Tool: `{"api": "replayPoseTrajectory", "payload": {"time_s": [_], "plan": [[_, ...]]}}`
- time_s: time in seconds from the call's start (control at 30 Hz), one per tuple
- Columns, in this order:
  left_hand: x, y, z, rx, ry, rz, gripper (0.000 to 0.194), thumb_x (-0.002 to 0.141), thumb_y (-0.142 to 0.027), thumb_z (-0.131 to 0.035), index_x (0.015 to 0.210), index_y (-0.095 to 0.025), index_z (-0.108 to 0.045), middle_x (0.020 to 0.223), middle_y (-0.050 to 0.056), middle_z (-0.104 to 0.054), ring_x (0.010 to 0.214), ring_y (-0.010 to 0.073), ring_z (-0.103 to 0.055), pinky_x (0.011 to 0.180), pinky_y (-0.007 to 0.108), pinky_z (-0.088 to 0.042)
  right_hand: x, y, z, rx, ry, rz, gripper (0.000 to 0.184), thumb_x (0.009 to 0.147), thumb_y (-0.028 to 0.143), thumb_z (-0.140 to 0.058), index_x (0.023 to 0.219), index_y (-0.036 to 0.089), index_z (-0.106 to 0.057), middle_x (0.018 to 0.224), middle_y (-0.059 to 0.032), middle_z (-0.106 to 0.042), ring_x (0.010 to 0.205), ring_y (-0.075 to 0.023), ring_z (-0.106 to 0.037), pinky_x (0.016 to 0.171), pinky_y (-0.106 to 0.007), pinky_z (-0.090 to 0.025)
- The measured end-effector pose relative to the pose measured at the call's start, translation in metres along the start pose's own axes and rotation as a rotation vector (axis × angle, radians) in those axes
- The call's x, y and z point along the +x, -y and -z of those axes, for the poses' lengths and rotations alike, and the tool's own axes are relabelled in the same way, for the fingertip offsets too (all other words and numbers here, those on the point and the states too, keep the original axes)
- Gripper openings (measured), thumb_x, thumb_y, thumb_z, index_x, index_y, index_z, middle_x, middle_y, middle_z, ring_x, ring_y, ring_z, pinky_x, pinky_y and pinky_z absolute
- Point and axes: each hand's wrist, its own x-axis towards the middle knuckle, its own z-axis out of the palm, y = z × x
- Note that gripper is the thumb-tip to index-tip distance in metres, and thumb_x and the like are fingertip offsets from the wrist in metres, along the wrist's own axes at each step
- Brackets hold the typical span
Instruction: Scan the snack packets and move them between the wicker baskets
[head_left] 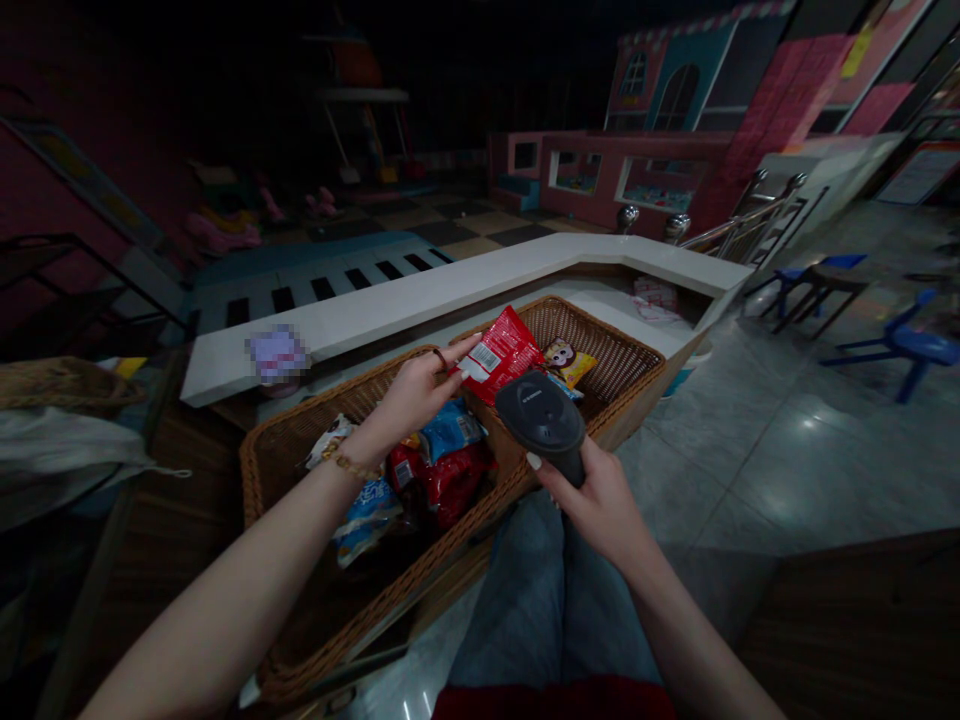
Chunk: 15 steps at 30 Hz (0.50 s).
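Head-worn view, forward and down, close above the scanner (541,418).

Over the feed I have several packets (459,482) in the left basket (250,485), the second basket (619,352) just right of it, a ledge (420,291) behind it, chairs (924,344) well off to its right.

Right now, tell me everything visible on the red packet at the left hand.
The red packet looks like glossy, crinkled plastic film. A white panel with a barcode faces the camera; its small print is unreadable. It sits tilted, its left edge at the fingers of the left hand. A dark scanner hides its lower right part; whether they touch isn't clear.
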Motion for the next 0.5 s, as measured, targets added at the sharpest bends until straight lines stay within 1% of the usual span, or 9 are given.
{"api": "replayPoseTrajectory", "payload": {"time_s": [0.1, 0.2, 0.27, 0.37, 0.43, 0.5], "plan": [[0.0, 0.003, -0.001, -0.026, -0.005, -0.004, 0.052, 0.092, -0.029, -0.056, 0.144, -0.022, -0.062, 0.143, 0.01, -0.065, 0.124, 0.0272, -0.066, 0.113, 0.048, -0.046, 0.0, -0.001, 0.0, -0.015, -0.015, 0.005, 0.021, 0.089, 0.032, -0.062, 0.104, 0.02, -0.067, 0.08, -0.0021, -0.074, 0.069, -0.0208, -0.068, 0.067, -0.028, -0.053], [0.001, 0.001, 0.005, -0.09, -0.037, 0.029, 0.051, 0.091, -0.027, -0.056, 0.141, -0.019, -0.063, 0.14, 0.011, -0.067, 0.122, 0.0264, -0.067, 0.109, 0.045, -0.05, 0.0, -0.003, 0.002, -0.027, -0.042, 0.01, 0.02, 0.088, 0.032, -0.062, 0.102, 0.019, -0.067, 0.08, -0.0024, -0.074, 0.07, -0.0216, -0.069, 0.066, -0.028, -0.052], [0.001, -0.004, 0.014, -0.118, -0.119, 0.099, 0.049, 0.089, -0.024, -0.055, 0.136, -0.017, -0.067, 0.132, 0.011, -0.072, 0.113, 0.0247, -0.07, 0.101, 0.041, -0.056, 0.0, -0.005, 0.006, -0.033, -0.063, 0.002, 0.019, 0.088, 0.032, -0.061, 0.1, 0.019, -0.067, 0.078, -0.0024, -0.074, 0.069, -0.0219, -0.069, 0.065, -0.028, -0.052], [0.0, -0.013, 0.033, -0.146, -0.312, 0.211, 0.041, 0.088, -0.023, -0.051, 0.121, -0.016, -0.074, 0.109, 0.009, -0.08, 0.092, 0.0212, -0.074, 0.086, 0.035, -0.06, 0.0, -0.01, 0.013, -0.04, -0.098, -0.025, 0.019, 0.089, 0.036, -0.063, 0.097, 0.02, -0.067, 0.077, -0.0027, -0.074, 0.07, -0.0227, -0.069, 0.065, -0.029, -0.051], [0.0, -0.017, 0.044, -0.154, -0.42, 0.228, 0.034, 0.09, -0.025, -0.051, 0.111, -0.017, -0.077, 0.096, 0.007, -0.081, 0.087, 0.0203, -0.073, 0.086, 0.035, -0.06, 0.0, -0.014, 0.019, -0.045, -0.133, -0.038, 0.021, 0.089, 0.039, -0.065, 0.098, 0.02, -0.068, 0.077, -0.0029, -0.074, 0.069, -0.023, -0.069, 0.064, -0.03, -0.051], [0.001, -0.018, 0.05, -0.144, -0.476, 0.209, 0.029, 0.093, -0.029, -0.053, 0.104, -0.019, -0.078, 0.091, 0.007, -0.08, 0.09, 0.0206, -0.073, 0.092, 0.037, -0.058, 0.002, -0.018, 0.025, -0.053, -0.164, -0.056, 0.023, 0.089, 0.042, -0.066, 0.094, 0.02, -0.068, 0.072, -0.0027, -0.072, 0.065, -0.0226, -0.067, 0.06, -0.03, -0.05]]}}
